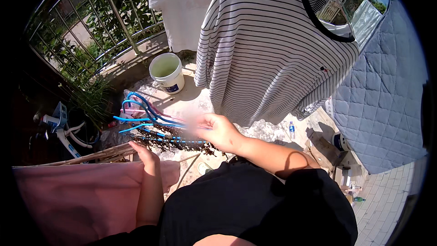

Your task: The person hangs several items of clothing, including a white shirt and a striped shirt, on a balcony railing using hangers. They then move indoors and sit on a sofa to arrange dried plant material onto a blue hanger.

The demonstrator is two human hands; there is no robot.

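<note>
In front of my body, my right hand [216, 132] is closed around the end of several blue clothes hangers [150, 111], its fingertips partly smeared. The hangers fan out to the left, with a pink one [129, 110] among them. Dark, frizzy brown strands [175, 142] lie along and under the hangers. Lower left, my left hand [148, 156] is at the end of a bundle of thin sticks [102, 155], one digit stretched out against it; its other fingers are hidden. A pink cloth [86, 189] hangs from the sticks, beside my left forearm.
A striped long-sleeved shirt [273, 45] and a white shirt [180, 11] hang ahead. A white bucket [177, 84] stands by the metal railing [120, 13]. Right: a grey-blue quilt [384, 91], a plastic bottle [292, 130] and a cardboard box [324, 148].
</note>
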